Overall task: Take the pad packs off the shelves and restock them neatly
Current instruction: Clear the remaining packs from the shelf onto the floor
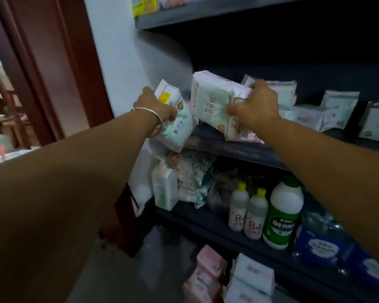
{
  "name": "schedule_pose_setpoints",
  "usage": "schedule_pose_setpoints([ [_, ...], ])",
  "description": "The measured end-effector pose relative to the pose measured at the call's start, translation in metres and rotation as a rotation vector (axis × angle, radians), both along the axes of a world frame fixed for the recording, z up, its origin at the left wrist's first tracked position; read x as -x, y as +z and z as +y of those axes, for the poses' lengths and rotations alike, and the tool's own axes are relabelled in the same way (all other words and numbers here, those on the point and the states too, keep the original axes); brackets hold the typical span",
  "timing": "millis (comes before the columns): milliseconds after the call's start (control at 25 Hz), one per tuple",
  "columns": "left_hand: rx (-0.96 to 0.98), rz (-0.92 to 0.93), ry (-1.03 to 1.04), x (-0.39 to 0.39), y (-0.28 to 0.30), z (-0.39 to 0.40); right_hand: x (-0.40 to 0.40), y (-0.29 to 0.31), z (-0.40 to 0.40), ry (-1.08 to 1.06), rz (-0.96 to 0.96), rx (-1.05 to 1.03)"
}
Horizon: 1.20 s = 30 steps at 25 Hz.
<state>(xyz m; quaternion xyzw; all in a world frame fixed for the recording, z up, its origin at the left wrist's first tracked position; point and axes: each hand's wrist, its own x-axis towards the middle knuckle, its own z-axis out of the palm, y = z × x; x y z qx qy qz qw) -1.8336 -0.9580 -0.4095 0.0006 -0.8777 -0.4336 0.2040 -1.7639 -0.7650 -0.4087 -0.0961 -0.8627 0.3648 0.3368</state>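
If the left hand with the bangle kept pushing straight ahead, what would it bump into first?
Probably the stack of pad packs held by the right hand. The left hand grips a mint pad pack angled toward them at the shelf edge; depth is unclear.

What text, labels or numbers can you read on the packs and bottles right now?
"84" in red, on the right yellow-capped bottle.
"8", then cut off, on the left yellow-capped bottle.
Chinese characters on the pad pack in the left hand: too blurred to read.
Pad pack in the right hand: print blurred.
Green bottle: label unreadable.
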Motion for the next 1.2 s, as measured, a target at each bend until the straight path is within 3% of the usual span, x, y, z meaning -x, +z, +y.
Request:
schedule_pose_setpoints([
  [240, 0.22, -0.294, -0.054, -0.042, -0.09, -0.044, -0.029, -0.078, -0.037, 0.114, -0.275, -0.102],
  [440, 0.191, -0.457, -0.093, -0.03, -0.163, -0.06, -0.002, -0.14, -0.045, 0.181, -0.485, -0.107],
  [600, 0.447, -0.595, -0.15, 0.011, -0.24, -0.084, 0.042, -0.211, -0.067, 0.19, -0.591, -0.097],
  [720, 0.555, -0.63, -0.179, 0.042, -0.304, -0.097, 0.077, -0.27, -0.087, 0.208, -0.656, -0.138],
  [880, 0.448, -0.648, -0.18, 0.067, -0.38, -0.112, 0.1, -0.327, -0.106, 0.21, -0.7, -0.14],
  [1200, 0.451, -0.553, -0.266, 0.083, -0.464, -0.136, 0.118, -0.422, -0.144, 0.177, -0.698, -0.114],
])
